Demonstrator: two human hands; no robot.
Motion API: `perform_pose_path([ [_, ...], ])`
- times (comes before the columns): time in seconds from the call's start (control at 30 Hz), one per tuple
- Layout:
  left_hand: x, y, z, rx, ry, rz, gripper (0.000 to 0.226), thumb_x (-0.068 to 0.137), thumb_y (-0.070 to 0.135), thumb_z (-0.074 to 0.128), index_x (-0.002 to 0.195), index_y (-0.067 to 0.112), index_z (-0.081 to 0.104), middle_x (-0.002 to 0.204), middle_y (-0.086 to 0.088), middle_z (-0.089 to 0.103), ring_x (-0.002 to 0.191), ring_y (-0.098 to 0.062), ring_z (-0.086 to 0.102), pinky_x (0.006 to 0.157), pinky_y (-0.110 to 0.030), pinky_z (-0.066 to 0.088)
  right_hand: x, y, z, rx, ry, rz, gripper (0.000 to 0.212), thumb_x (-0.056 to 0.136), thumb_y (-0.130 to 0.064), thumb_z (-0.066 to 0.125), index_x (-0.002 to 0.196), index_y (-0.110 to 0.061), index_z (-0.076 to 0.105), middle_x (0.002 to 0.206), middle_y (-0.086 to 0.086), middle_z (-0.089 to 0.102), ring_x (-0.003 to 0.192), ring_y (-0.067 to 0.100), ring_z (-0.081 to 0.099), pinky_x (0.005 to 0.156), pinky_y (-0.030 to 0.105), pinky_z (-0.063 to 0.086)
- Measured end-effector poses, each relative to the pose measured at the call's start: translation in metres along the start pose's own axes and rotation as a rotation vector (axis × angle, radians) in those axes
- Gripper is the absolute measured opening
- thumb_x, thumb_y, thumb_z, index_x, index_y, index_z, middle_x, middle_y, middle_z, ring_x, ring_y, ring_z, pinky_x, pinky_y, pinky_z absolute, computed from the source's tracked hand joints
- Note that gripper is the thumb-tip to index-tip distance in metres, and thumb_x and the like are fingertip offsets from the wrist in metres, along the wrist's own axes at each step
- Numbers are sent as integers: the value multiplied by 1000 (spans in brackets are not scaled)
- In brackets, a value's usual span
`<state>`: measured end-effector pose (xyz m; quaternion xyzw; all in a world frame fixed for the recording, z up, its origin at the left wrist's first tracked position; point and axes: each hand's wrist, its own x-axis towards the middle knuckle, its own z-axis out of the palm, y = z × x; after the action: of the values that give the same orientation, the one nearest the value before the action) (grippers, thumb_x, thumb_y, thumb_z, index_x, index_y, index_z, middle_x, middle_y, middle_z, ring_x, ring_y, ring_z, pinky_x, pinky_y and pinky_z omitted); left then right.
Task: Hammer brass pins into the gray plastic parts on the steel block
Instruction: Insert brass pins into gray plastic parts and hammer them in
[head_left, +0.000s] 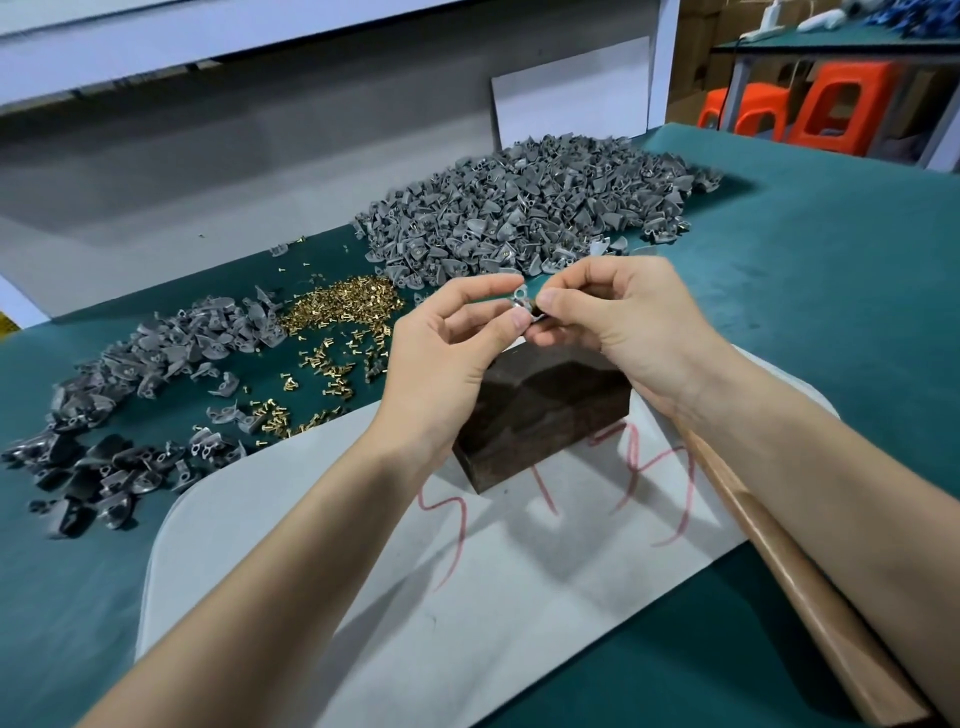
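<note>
Left hand (447, 358) & right hand (623, 317) both pinch one gray part (519, 301) at fingertips, above far edge of steel block (540, 415). Judged light, stiff, small, prob. slippery; hold by edges, hole clear. Brass pins (343, 312) lie left; hammer handle (779, 545) near right.

Orange stools (836, 104) stand beyond the green table (831, 312) and white sheet (519, 597).

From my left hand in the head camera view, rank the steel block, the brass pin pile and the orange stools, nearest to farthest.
1. steel block, just below the left hand.
2. brass pin pile, on the table to its left.
3. orange stools, far right, beyond the table.
</note>
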<state>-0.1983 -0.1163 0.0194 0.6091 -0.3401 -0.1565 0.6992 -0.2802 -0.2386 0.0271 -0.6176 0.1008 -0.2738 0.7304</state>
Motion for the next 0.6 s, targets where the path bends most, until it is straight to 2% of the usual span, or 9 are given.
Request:
perform_pose_path([
  [0.17, -2, 0, 1, 75, 9, 43, 24, 84, 2, 68, 98, 21, 68, 89, 4, 66, 91, -7, 62, 95, -36, 51, -2, 5, 4, 13, 30, -17, 19, 85, 7, 60, 70, -3, 61, 59, 1, 66, 55, 13, 65, 61, 19, 55],
  [0.37, -2, -2, 1, 60, 8, 23, 25, 83, 3, 68, 95, 24, 70, 93, 2, 67, 99, -20, 62, 96, -53, 49, -2, 8, 4, 18, 48, -17, 20, 84, 7, 61, 68, -4, 63, 58, 1, 64, 54, 13, 64, 59, 17, 54],
  [0.6, -1, -3, 0, 27, -4, -4, 23, 83, 2, 68, 96, 21, 70, 97, -7, 67, 100, -24, 63, 93, -52, 51, 0, 8, 2, 27, 47, 0, 21, 83, 7, 62, 66, -4, 64, 56, 3, 65, 51, 13, 63, 57, 17, 53],
])
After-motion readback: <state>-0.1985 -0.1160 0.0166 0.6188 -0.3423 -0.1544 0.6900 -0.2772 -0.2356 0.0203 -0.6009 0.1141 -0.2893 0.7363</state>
